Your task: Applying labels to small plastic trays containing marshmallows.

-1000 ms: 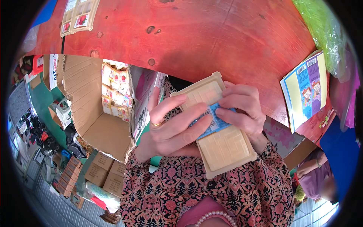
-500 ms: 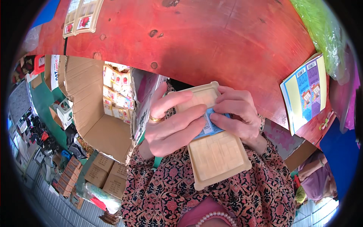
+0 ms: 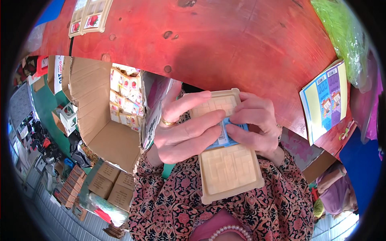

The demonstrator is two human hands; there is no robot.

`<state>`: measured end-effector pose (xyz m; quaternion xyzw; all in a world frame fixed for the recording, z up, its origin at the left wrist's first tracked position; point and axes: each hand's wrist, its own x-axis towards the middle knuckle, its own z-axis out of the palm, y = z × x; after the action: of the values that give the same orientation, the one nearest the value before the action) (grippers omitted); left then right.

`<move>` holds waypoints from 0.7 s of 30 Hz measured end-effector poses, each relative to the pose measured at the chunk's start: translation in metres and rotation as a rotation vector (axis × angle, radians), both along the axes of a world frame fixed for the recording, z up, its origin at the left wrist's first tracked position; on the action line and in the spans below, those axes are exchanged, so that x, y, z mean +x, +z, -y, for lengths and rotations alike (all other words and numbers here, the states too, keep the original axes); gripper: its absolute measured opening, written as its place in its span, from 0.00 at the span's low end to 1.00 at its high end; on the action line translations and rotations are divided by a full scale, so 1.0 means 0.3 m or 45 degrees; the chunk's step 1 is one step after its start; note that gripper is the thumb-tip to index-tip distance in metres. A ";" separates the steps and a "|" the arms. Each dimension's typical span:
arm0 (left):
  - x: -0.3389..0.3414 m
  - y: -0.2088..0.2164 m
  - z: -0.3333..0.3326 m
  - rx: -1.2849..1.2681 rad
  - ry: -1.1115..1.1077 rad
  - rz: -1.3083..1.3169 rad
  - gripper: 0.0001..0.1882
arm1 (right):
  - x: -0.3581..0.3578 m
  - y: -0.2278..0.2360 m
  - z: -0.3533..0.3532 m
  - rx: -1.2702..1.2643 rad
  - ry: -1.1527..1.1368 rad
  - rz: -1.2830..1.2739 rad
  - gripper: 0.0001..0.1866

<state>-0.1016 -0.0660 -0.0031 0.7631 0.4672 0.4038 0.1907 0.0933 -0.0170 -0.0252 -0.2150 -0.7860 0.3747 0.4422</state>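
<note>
Close to my body I hold a beige two-panel plastic tray (image 3: 231, 172) with a basket-weave pattern. Across its middle band lies a blue printed sticker (image 3: 227, 135). My left hand (image 3: 193, 130), with a gold ring, grips the tray's left side, its fingers reaching over the upper panel and up to the sticker. From the other side my right hand (image 3: 255, 124) is closed on the tray, thumb and fingertips pressed onto the sticker's right part. Both hands partly cover the sticker and the upper panel.
A stack of sticker sheets (image 3: 313, 114) lies on the red table (image 3: 225, 48) at right, beside a green plastic bag (image 3: 341, 36). A similar tray with strawberry pictures (image 3: 94, 19) sits far left. An open cardboard box (image 3: 114, 140) holding packaged pieces stands left of me.
The tray has tilted slightly and moved a little down, with both hands still on it. My right fingers have shifted slightly along the sticker, showing more of its blue.
</note>
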 end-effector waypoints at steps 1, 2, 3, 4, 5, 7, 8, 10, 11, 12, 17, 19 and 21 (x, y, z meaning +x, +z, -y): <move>-0.005 0.001 0.000 0.014 -0.040 -0.024 0.13 | 0.001 0.008 0.003 -0.080 -0.003 0.032 0.19; -0.007 0.001 -0.001 0.014 -0.044 -0.034 0.13 | 0.000 0.014 0.006 -0.161 -0.001 0.083 0.18; -0.009 0.002 -0.001 0.034 -0.017 -0.009 0.13 | -0.001 0.017 0.006 -0.156 -0.008 0.063 0.18; -0.008 0.001 -0.002 0.032 0.006 0.007 0.13 | -0.002 0.019 0.005 -0.198 -0.011 0.065 0.17; -0.008 0.002 -0.002 0.058 0.013 0.017 0.13 | -0.004 0.019 0.006 -0.242 -0.015 0.068 0.16; -0.008 0.004 -0.001 0.029 0.046 -0.037 0.13 | -0.005 0.019 0.006 -0.294 -0.003 0.056 0.16; -0.009 0.004 -0.002 0.013 0.043 -0.051 0.13 | -0.005 0.018 0.006 -0.350 0.012 0.053 0.17; -0.013 0.007 -0.003 0.039 0.027 -0.082 0.13 | 0.006 0.019 -0.003 -0.402 0.087 0.050 0.17; -0.017 0.012 -0.001 0.039 0.029 -0.081 0.13 | 0.013 0.023 -0.009 -0.457 0.164 0.052 0.18; -0.023 0.020 0.001 -0.018 -0.020 -0.138 0.12 | 0.023 0.030 -0.016 -0.457 0.167 0.054 0.18; -0.029 0.030 -0.001 -0.057 -0.096 -0.285 0.11 | 0.047 0.066 -0.065 -0.699 0.316 0.132 0.11; -0.007 0.017 -0.004 0.086 -0.004 -0.271 0.10 | 0.041 0.076 -0.076 -0.718 0.346 0.126 0.10; 0.012 0.008 -0.004 0.167 0.036 -0.310 0.09 | 0.028 0.080 -0.077 -0.746 0.286 0.183 0.07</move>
<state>-0.0979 -0.0648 -0.0007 0.8105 0.4703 0.3406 0.0766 0.1018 0.0060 -0.0013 -0.2711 -0.6925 0.6155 0.2609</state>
